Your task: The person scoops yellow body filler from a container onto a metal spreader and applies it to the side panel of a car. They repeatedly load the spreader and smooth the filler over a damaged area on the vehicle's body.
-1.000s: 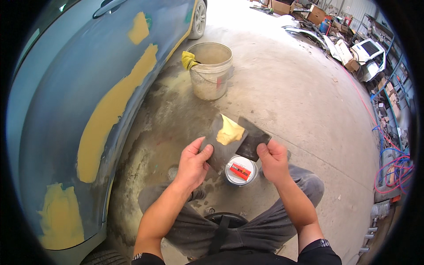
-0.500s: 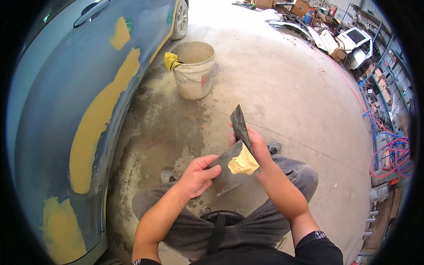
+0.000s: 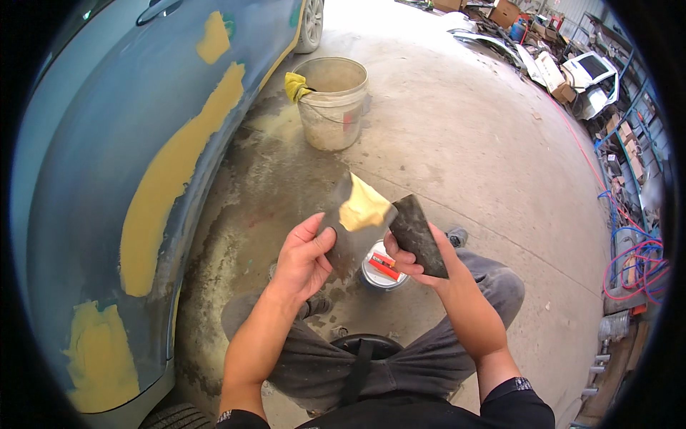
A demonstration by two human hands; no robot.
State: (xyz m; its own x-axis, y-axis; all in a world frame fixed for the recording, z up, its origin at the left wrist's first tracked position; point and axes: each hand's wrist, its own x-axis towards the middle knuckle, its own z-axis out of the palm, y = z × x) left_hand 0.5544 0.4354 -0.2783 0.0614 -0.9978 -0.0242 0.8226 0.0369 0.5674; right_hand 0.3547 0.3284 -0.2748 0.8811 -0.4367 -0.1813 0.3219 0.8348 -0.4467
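Observation:
My left hand (image 3: 304, 257) grips a grey flat spreader plate (image 3: 339, 247) by its left side; a lump of pale yellow putty (image 3: 363, 206) sits on its upper part, slightly blurred. My right hand (image 3: 436, 264) holds a darker rectangular spreader (image 3: 418, 232), tilted, fingers underneath, close beside the plate's right edge. Below both, on the floor between my legs, stands a round can (image 3: 373, 277) with a red object (image 3: 384, 268) on its white lid, partly hidden by the hands and tools.
A blue-grey car door (image 3: 86, 200) with yellow filler patches (image 3: 171, 186) stands along the left. Ahead is a dirty bucket (image 3: 325, 125) with a yellow cloth (image 3: 294, 87) on its rim. Along the right lie car parts (image 3: 586, 79), clutter and coiled hoses (image 3: 629, 264). I sit on a low black seat (image 3: 357, 343).
Since half a second ago the plate with the putty has moved up and left, and the dark spreader has turned broader face up and moved down. The can between my legs shows again.

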